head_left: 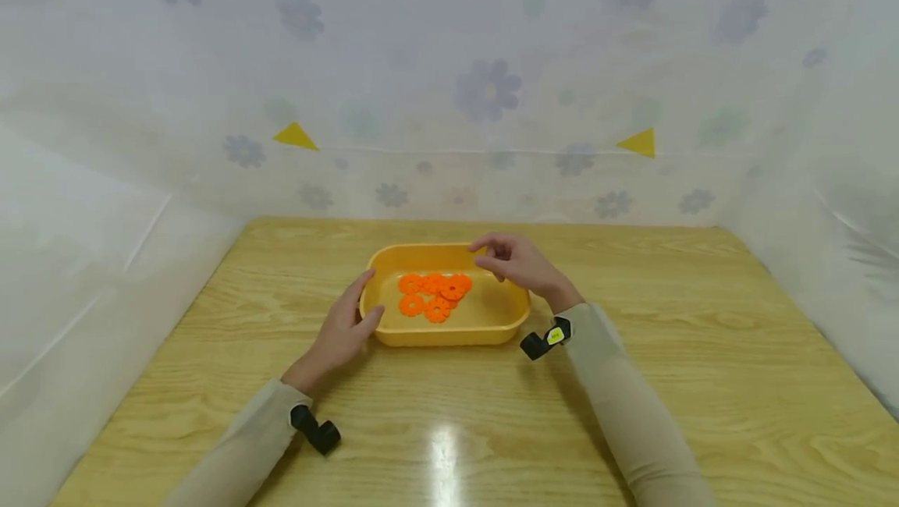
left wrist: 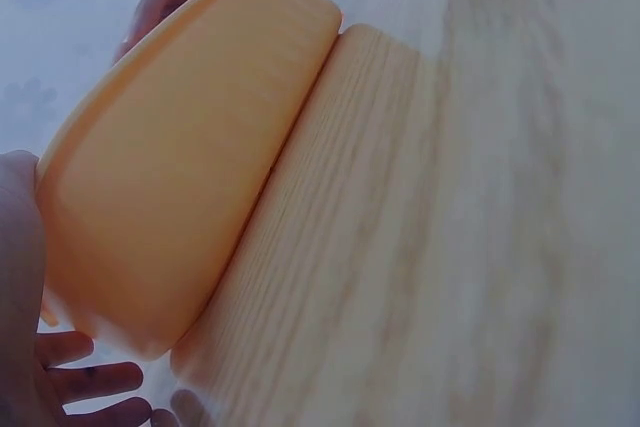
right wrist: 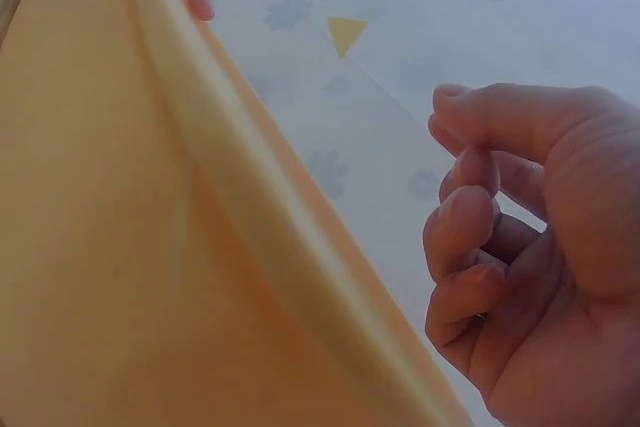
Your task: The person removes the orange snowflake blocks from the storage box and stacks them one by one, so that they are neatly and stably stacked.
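A yellow plastic basin (head_left: 449, 338) sits on the table. Inside lie several orange flower-shaped discs (head_left: 411, 305) with notched edges and a hole in the middle, some overlapping, mostly towards the left. My left hand (head_left: 346, 327) rests against the basin's left end, thumb over the rim; in the left wrist view its other fingers (left wrist: 95, 379) stretch out past the end wall. Over the basin's right far corner hovers my right hand (head_left: 516, 261), fingers loosely bent. The right wrist view shows this hand (right wrist: 540, 237) beside the basin wall (right wrist: 110, 227), with nothing visible between the fingertips.
The wood-grain table (head_left: 435, 405) runs back to a pale flowered curtain (head_left: 449, 179), with more sheeting at both sides. Two yellow triangles (head_left: 295, 136) mark the curtain. Each wrist carries a small black camera (head_left: 316, 430).
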Demonstrator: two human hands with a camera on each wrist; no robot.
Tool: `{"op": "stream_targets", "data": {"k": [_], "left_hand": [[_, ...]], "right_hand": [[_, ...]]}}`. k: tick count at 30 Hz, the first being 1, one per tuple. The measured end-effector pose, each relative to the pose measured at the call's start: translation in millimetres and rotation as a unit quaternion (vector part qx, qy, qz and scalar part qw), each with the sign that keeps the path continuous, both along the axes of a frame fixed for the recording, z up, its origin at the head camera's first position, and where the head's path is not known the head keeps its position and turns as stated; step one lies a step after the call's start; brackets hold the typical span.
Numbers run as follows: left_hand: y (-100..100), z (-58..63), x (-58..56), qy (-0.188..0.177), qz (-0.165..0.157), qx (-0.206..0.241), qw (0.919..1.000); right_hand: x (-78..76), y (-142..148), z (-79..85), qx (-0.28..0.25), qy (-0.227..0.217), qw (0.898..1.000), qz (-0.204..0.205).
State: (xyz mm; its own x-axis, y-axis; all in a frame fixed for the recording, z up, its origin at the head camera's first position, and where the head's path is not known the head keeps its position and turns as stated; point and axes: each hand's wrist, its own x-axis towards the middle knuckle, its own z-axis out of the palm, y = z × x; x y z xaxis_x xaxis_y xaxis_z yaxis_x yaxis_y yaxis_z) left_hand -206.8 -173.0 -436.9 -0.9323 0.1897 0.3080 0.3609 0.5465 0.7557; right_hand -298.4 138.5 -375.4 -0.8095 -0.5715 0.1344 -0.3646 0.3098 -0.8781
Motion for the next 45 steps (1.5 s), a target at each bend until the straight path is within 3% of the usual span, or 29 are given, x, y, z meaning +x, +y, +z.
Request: {"op": "stream_targets", "data": {"k": [13, 21, 33, 45], "left_hand": [[-2.3, -2.3, 1.0, -0.014, -0.001, -0.001, 0.9999], [-2.8, -1.7, 0.4, -0.015, 0.001, -0.003, 0.9999], [-1.6, -0.7, 0.0, -0.002, -0.003, -0.010, 0.9999], [-1.4, 0.2, 0.0, -0.014, -0.002, -0.002, 0.9999]], "right_hand": [[-7.4, -17.3, -8.7, 0.034, 0.002, 0.999, 0.036], [-11.0, -25.9, -13.3, 0.069, -0.020, 0.996, 0.049], [-10.7, -31.8, -20.5, 0.131, 0.035, 0.987, 0.090], [-8.6, -33.3, -19.2, 0.209, 0.063, 0.971, 0.092]]}}
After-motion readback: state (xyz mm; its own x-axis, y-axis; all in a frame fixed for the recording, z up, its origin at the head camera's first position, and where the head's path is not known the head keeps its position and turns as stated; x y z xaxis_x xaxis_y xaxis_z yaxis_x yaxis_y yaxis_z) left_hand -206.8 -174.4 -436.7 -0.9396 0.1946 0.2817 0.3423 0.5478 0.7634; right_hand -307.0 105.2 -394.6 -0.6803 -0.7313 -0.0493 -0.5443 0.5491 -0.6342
